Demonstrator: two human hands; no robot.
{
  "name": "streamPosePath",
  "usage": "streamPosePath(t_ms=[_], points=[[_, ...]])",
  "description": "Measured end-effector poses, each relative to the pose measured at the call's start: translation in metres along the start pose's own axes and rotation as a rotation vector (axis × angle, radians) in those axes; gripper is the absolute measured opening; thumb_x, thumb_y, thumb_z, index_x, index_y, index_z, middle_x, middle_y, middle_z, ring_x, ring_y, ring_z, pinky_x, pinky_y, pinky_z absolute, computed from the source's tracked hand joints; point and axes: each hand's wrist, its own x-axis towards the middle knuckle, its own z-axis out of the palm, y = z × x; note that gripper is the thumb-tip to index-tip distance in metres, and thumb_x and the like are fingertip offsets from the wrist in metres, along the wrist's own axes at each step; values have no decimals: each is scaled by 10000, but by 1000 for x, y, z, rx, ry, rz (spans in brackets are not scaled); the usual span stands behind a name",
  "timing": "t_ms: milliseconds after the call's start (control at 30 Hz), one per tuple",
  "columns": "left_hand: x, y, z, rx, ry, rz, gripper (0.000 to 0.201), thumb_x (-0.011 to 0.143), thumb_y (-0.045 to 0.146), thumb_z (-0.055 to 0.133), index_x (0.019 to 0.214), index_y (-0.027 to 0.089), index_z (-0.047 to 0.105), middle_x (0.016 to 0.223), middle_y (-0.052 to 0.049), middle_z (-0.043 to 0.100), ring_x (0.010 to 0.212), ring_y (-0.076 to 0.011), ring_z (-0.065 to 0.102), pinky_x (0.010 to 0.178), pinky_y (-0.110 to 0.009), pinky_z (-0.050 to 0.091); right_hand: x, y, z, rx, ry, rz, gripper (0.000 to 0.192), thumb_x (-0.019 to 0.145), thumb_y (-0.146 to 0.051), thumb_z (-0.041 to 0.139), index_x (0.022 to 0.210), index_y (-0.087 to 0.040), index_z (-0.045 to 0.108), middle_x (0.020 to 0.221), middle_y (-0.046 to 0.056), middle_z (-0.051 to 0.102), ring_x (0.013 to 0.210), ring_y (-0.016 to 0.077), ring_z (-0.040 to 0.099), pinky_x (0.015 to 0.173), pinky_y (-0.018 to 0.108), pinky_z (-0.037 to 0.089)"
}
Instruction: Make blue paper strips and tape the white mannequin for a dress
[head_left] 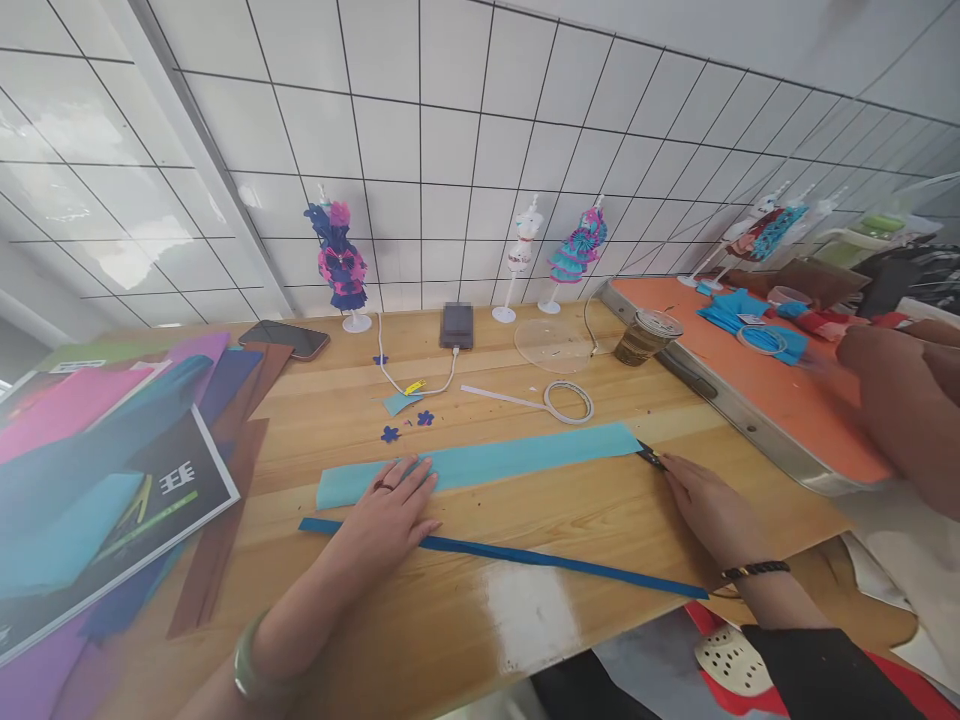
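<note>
A long light-blue paper strip [517, 455] lies across the wooden table [480, 630]. My left hand [390, 510] lies flat on its left end, fingers spread, a ring on one finger. My right hand [701, 505] is at the strip's right end and grips a small dark tool [651, 458] whose tip touches the paper's corner. A thin dark-blue strip [525, 556] lies in front of both hands, running under my left hand.
Coloured paper sheets and a printed card [112, 470] are stacked at left. Small dress mannequins [339, 262] stand along the tiled wall, with two phones [457, 325], a cable, a tape roll [568, 400] and a cup [646, 338]. An orange board [757, 375] and another person's hand [900, 390] are at right.
</note>
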Motion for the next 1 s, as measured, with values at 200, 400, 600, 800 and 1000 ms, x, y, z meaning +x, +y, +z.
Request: streamPosePath(t_ms=[200,400,600,800,1000], points=[[0,0,0,19,-2,6,460,866,445,384,1225,185,507,1335,-81,456,1250,-265,360,1011,-416,319,18,21,-1,-69,0,122,377,841,-232,309,1018,-94,612,999,186,647,860,311,624,714,463,505],[-1,-1,-1,-10,-5,-3,458,863,443,392,1225,186,504,1335,-83,455,1261,-262,341,1019,-419,310,72,-17,-9,69,-28,-118,345,855,-298,365,1067,-171,605,1139,101,603,1081,241,530,912,393,432],[-1,0,-1,-24,8,-18,468,860,459,387,1234,199,495,1339,-72,452,1270,-258,328,1029,-416,286,116,-75,-16,136,-149,-367,290,855,-279,398,969,-189,649,990,84,655,940,223,572,839,369,443],[-2,0,-2,-45,7,-37,471,866,465,365,1253,220,472,1341,-71,448,1286,-251,303,1041,-419,262,133,-86,-11,100,-156,-361,281,858,-269,400,910,-193,666,872,88,667,837,217,574,754,346,443],[-2,0,-4,-52,-31,-50,494,865,492,339,1260,223,463,1357,-66,430,1298,-269,278,1044,-435,243,137,-91,-6,82,-117,-323,301,868,-276,380,889,-178,664,855,105,666,836,232,574,754,366,449]])
